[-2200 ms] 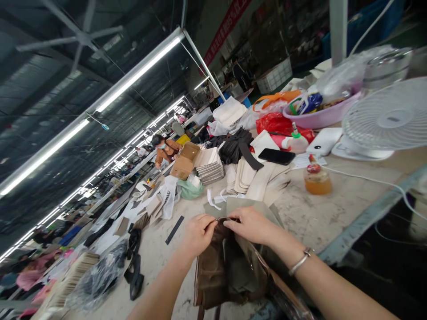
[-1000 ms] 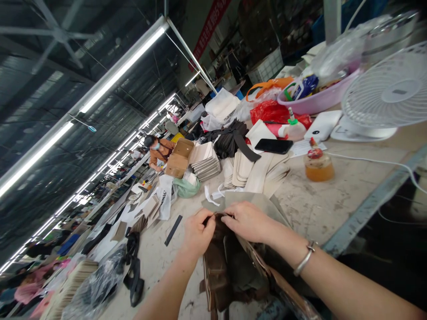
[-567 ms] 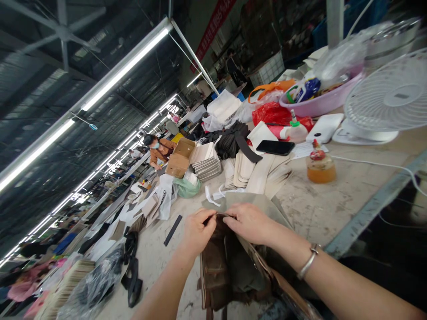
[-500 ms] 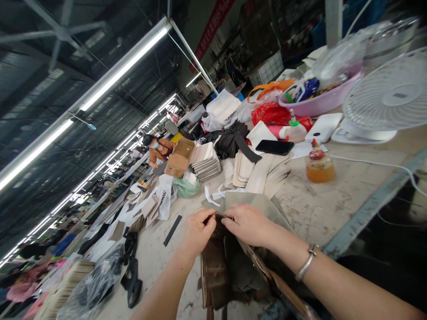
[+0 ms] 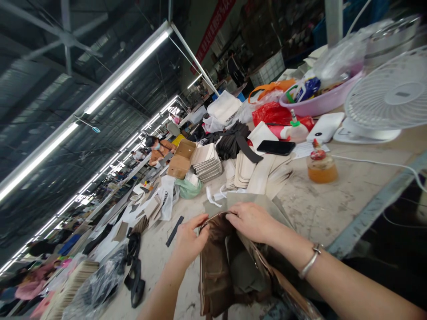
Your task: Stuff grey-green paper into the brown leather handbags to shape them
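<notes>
Both my hands work on a dark brown leather piece [image 5: 215, 262] lying on the workbench [image 5: 320, 213] in front of me. My left hand [image 5: 188, 238] pinches its upper left edge between thumb and fingers. My right hand [image 5: 253, 220], with a metal bracelet on the wrist, presses closed fingers on the piece's top edge. A grey-beige sheet [image 5: 263, 202] lies under and behind the brown piece. More brown and cardboard-coloured layers [image 5: 267, 271] hang below my right forearm.
Stacks of beige cut pieces [image 5: 247, 171], a black phone [image 5: 275, 147], a glue jar [image 5: 319, 169], a white fan [image 5: 388, 95], a pink basin [image 5: 316, 104] and a cardboard box [image 5: 182, 160] crowd the bench. A black strip [image 5: 174, 231] lies left. A person in orange [image 5: 160, 149] works farther along.
My left hand has slid left and down along the brown piece's edge, spreading it wider. My right hand stays on the top edge.
</notes>
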Motion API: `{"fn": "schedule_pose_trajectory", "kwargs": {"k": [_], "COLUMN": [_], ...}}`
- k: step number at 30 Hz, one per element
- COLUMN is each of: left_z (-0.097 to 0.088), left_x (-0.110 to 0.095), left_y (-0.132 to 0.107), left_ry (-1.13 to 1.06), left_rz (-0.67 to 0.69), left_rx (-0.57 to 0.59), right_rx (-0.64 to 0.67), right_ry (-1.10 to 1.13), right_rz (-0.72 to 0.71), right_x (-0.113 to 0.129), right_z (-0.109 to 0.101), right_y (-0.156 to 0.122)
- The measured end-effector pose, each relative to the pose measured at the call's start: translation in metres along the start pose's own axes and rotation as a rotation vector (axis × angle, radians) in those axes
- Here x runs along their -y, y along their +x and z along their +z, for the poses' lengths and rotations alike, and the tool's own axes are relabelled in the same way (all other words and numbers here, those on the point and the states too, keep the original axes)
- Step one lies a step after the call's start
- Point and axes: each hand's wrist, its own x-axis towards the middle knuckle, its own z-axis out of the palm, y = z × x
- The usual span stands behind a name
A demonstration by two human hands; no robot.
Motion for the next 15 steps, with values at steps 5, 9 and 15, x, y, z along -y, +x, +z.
{"fn": "schedule_pose_trajectory", "kwargs": {"k": [5,9,15], "left_z": [-0.001,0.001,0.005], "left_x": [-0.009,-0.014,-0.013], "left_y": [0.0,0.001,0.001], "left_ry": [0.122,0.102,0.046], "left_rz": [0.049,0.035,-0.05], "left_rx": [-0.003,-0.01,-0.042], "right_rx": [0.006,0.012,0.024], "right_ry": [0.016,0.025,0.035], "right_rz": [-0.002,-0.006,-0.017], "right_x": [0.001,0.002,0.004], "right_z": [-0.001,-0.001,0.0], "right_y": [0.0,0.0,0.0]}}
